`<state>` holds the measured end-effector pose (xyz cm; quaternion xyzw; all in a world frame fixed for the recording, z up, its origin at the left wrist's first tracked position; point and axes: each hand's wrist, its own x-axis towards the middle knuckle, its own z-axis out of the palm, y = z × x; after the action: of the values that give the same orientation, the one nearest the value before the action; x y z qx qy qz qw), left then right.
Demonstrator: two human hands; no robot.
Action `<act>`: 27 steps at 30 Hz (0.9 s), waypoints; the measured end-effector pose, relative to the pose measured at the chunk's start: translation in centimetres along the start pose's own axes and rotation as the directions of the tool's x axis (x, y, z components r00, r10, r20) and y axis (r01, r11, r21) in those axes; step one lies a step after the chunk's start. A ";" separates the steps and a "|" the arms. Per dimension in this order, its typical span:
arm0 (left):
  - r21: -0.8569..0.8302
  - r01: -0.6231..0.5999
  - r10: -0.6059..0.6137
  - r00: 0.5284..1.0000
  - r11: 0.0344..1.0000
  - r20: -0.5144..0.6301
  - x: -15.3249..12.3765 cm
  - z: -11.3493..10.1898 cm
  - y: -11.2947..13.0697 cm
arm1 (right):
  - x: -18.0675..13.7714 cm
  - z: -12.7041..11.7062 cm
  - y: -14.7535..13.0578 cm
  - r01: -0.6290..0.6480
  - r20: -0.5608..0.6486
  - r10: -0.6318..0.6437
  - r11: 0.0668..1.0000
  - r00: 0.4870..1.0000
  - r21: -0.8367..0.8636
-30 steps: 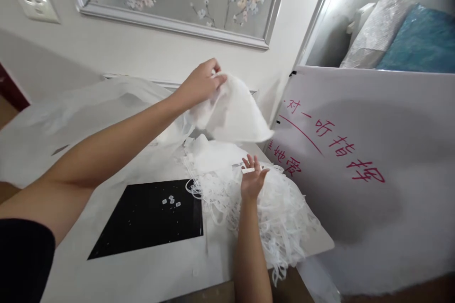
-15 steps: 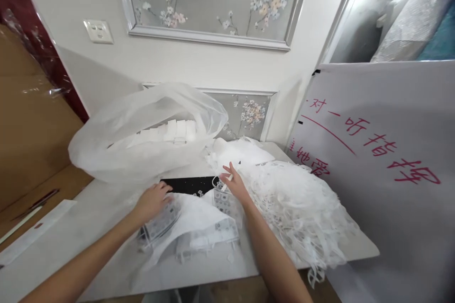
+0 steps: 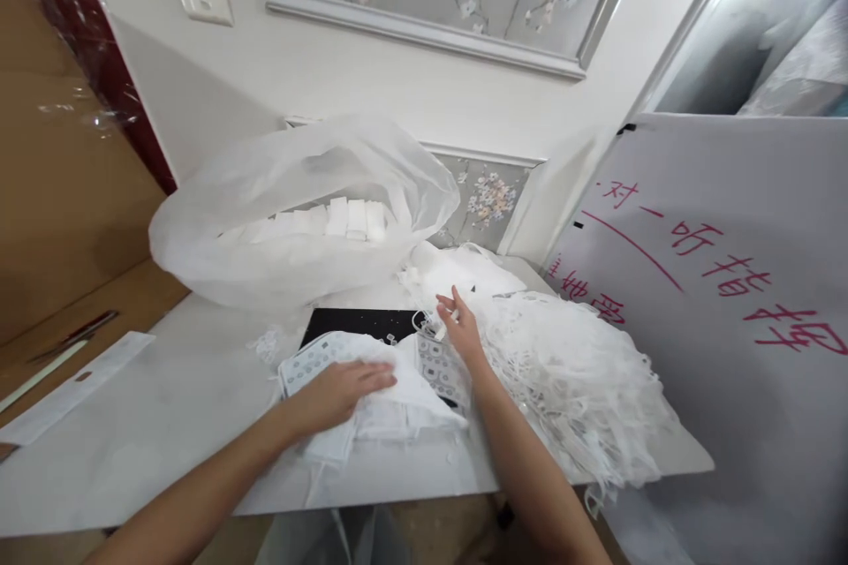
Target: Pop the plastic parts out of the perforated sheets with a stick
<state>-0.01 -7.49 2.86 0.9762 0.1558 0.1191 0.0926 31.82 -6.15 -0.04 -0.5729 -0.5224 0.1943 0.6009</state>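
Note:
My left hand (image 3: 348, 387) lies flat with fingers stretched over a white, soft-looking sheet (image 3: 414, 380). Under and beside that sheet are pieces with grey printed squares and rings (image 3: 311, 362); one more printed piece (image 3: 437, 366) lies just below my right hand (image 3: 464, 334). Between my right thumb and fingers is a slim white stick-like thing (image 3: 445, 327), its kind too small to make out. A black flat board (image 3: 361, 322) lies beyond the sheet, with small clear bits on it. Folded white pieces (image 3: 384, 419) stick out near the table's front edge.
On the right is a big heap of tangled white strips (image 3: 576, 380). A large translucent bag (image 3: 218, 260) holding folded white pieces stands at the back left. Cardboard (image 3: 79, 194) borders the left side, and a whiteboard with red writing (image 3: 729, 282) borders the right.
My left hand has moved right, from the sheet's left end onto its middle, and the sheet now lies flatter. My right hand keeps the white stick-like thing. The view has shifted.

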 end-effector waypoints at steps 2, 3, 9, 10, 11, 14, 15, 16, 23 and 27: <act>0.058 0.145 -0.137 0.982 0.988 -0.128 -0.7 -1.5 -1.8 | 0.4 -0.6 0.0 -0.041 -0.030 0.044 0.995 0.999 0.087; 0.079 0.250 -0.230 0.951 0.965 -0.205 -1.0 -2.2 -2.7 | 0.6 -0.9 0.0 -0.062 -0.033 0.067 0.989 0.997 0.137; 0.265 0.307 -0.237 0.934 0.914 -0.267 -1.4 -3.7 -4.0 | 0.7 -1.7 -0.1 -0.097 0.146 0.050 0.937 0.988 0.335; 0.292 0.195 -0.144 0.971 0.936 -0.189 -1.3 -3.5 -3.5 | 0.5 -1.7 -0.3 -0.088 0.204 0.019 0.937 0.979 0.338; 0.304 0.083 -0.052 0.993 0.949 -0.110 -1.3 -3.2 -2.9 | 0.4 -1.8 -0.6 -0.081 0.261 -0.010 0.939 0.965 0.335; 0.302 -0.108 0.108 0.994 0.947 0.018 -2.0 -2.2 -1.7 | -0.1 -2.3 -2.0 -0.065 0.412 -0.078 0.945 0.908 0.321; 0.304 -0.124 0.124 0.992 0.944 0.020 -2.5 -2.0 -1.7 | -0.2 -2.4 -2.5 -0.058 0.447 -0.094 0.948 0.889 0.313; 0.311 -0.123 0.128 0.992 0.943 0.003 -3.2 -1.9 -1.9 | -0.4 -2.5 -2.9 -0.050 0.478 -0.103 0.953 0.873 0.298; 0.420 0.116 -0.032 0.979 0.900 -0.203 -7.4 -4.6 -5.0 | -3.1 -0.7 -4.2 0.273 0.681 -0.089 0.947 0.727 -0.169; 0.359 0.088 -0.067 0.995 0.929 -0.070 -8.3 -5.2 -5.0 | -5.0 1.0 -5.6 0.532 0.692 -0.238 0.811 0.682 -0.245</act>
<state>-10.45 -4.77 4.99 0.9659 0.2159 0.1122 -0.0887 27.08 -11.34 2.69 -0.4637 -0.8330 0.1208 0.2766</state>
